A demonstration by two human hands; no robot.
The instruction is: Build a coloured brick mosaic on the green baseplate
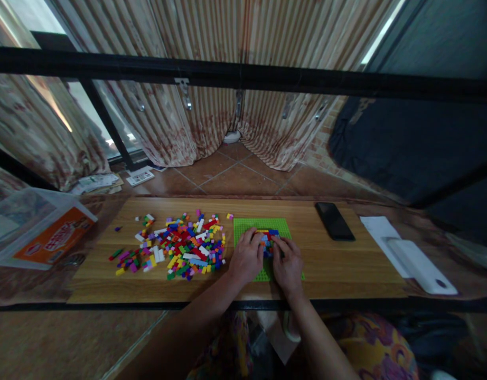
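A small build of coloured toy bricks (269, 238), with red, blue, yellow and orange showing, sits on a green studded baseplate (283, 224). My left hand (246, 256) is closed against the left side of this build, fingertips on its bricks. From the right, my right hand (288, 264) has its thumb and fingers bent in on the build's right edge. Whether a loose brick is between the right fingertips is hidden. Both palms rest low over the baseplate and cover part of it.
A wide heap of loose toy bricks (188, 245) spreads over the left of the wooden board (346, 269). A black phone (334, 221) lies to the right. Beyond the board are a white device (425, 266) and paper (380, 232); a clear plastic box (41, 232) stands at left.
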